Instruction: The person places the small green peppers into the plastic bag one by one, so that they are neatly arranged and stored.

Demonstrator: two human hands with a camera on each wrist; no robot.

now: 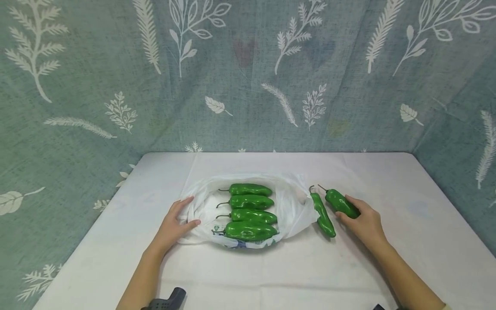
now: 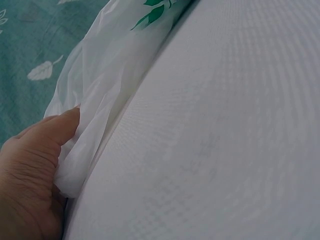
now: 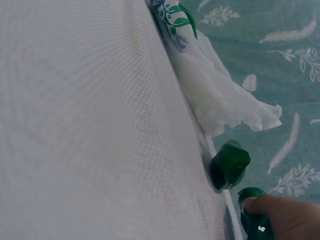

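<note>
A white plastic bag (image 1: 298,211) lies with its mouth spread wide, and several long green peppers (image 1: 251,216) rest in a stacked row inside it, stems to the left. At the bag's left edge my left hand (image 1: 176,224) holds the plastic between thumb and fingers; the left wrist view shows the thumb (image 2: 67,125) against the gathered film. My right hand (image 1: 362,219) grips the lower end of another green pepper (image 1: 341,202), its stem pointing up and left. Between that pepper and the bag lies a loose green pepper (image 1: 323,217), its upper part beside the bag's right edge.
A white cloth (image 1: 263,275) covers the table. Green fabric with white leaf prints (image 1: 240,107) hangs behind it and at both sides. Dark wrist devices (image 1: 166,301) show at the bottom of the head view.
</note>
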